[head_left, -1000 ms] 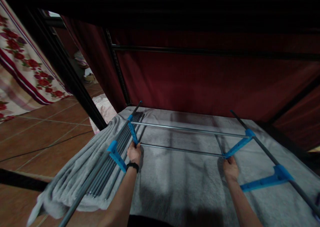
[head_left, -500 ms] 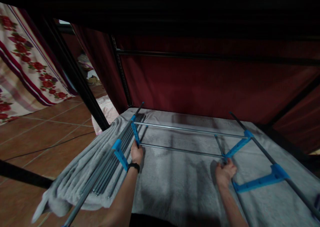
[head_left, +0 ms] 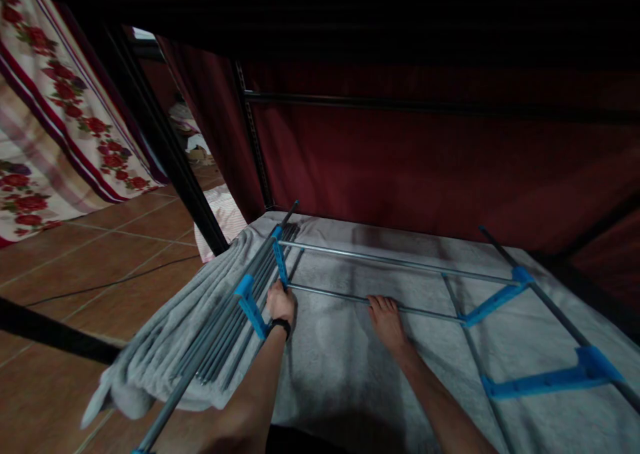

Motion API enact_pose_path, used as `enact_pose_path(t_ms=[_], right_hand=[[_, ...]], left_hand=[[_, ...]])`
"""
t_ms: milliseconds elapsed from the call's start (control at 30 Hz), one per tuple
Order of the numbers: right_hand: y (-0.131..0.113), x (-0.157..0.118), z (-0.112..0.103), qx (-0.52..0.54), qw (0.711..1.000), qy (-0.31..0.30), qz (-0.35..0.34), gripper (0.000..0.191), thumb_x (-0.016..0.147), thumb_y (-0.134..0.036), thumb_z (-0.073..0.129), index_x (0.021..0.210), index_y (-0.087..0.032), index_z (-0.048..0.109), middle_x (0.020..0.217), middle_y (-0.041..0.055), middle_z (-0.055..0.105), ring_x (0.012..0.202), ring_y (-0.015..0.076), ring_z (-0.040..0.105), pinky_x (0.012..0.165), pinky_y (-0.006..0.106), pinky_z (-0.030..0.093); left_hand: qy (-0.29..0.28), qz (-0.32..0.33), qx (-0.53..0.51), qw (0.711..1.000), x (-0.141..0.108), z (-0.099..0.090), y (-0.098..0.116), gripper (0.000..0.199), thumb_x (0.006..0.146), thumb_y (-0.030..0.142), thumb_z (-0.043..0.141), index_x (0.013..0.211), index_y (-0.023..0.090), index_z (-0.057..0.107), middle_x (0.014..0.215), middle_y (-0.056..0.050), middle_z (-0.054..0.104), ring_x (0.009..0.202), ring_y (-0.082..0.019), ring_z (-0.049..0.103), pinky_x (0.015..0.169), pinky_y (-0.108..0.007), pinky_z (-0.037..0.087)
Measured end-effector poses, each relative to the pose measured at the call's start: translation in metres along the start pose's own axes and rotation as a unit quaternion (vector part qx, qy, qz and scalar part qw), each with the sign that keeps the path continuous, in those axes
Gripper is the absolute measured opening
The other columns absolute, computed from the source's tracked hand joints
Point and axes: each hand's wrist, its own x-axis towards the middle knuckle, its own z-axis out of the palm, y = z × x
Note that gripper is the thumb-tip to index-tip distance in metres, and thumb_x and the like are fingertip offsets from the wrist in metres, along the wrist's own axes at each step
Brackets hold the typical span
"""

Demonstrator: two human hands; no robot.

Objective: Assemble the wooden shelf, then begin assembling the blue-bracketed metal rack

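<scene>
A partly joined rack frame of grey metal tubes and blue plastic brackets lies on the grey blanket (head_left: 340,361). My left hand (head_left: 281,302) is closed around the frame at the lower end of the far left blue bracket (head_left: 280,261); the exact grip is partly hidden. With fingers curled over it, my right hand (head_left: 387,317) holds the lower cross tube (head_left: 430,313) near its middle. Behind runs the upper cross tube (head_left: 400,262), reaching the far right blue bracket (head_left: 493,305). A nearer right bracket (head_left: 555,381) joins the side tubes.
Several loose metal tubes (head_left: 225,337) lie side by side on the blanket at left. A black bed post (head_left: 170,141) stands on the left, and a dark rail (head_left: 400,104) crosses the red curtain (head_left: 400,167). A cable (head_left: 115,282) lies on the tiled floor (head_left: 60,307).
My right hand has left the right bracket's joint and moved left onto the lower cross tube. My left hand stays at the left bracket. The whole view has shifted slightly.
</scene>
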Motion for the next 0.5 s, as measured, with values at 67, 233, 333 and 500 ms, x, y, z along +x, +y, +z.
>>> enact_pose_path(t_ms=[67,233,333,500], right_hand=[[-0.005,0.010,0.000,-0.013,0.999,-0.029,-0.012,0.025,0.099,-0.028,0.045,0.117,-0.022,0.062,0.109,0.0083,0.066,0.097,0.0214,0.059,0.090,0.035,0.040],[-0.010,0.026,0.002,-0.026,0.996,-0.083,-0.023,0.028,0.101,-0.035,0.040,0.097,-0.019,0.064,0.095,0.0076,0.068,0.089,0.0212,0.062,0.081,0.033,0.041],[-0.007,0.031,0.000,-0.016,0.992,-0.117,-0.036,0.028,0.101,-0.035,0.040,0.096,-0.019,0.063,0.093,0.0073,0.070,0.087,0.0201,0.065,0.077,0.030,0.042],[-0.006,0.036,-0.007,-0.004,0.986,-0.165,-0.031,0.029,0.102,-0.037,0.039,0.099,-0.020,0.062,0.095,0.0078,0.072,0.087,0.0185,0.068,0.073,0.027,0.044]], left_hand=[[0.008,0.010,0.020,1.000,0.001,0.002,-0.002,0.034,0.085,0.017,0.052,0.117,0.011,0.061,0.110,-0.017,0.067,0.112,-0.029,0.060,0.095,-0.038,0.045],[0.017,0.024,0.057,0.998,0.000,0.005,-0.002,0.037,0.085,0.017,0.051,0.120,0.011,0.059,0.116,-0.017,0.066,0.114,-0.029,0.059,0.097,-0.037,0.044],[0.013,0.011,0.081,0.997,-0.001,0.004,0.000,0.037,0.086,0.018,0.050,0.121,0.011,0.058,0.115,-0.016,0.067,0.113,-0.030,0.059,0.095,-0.037,0.045],[0.006,0.009,0.109,0.994,-0.003,0.003,0.004,0.036,0.086,0.017,0.050,0.121,0.011,0.057,0.117,-0.016,0.065,0.113,-0.029,0.058,0.094,-0.037,0.044]])
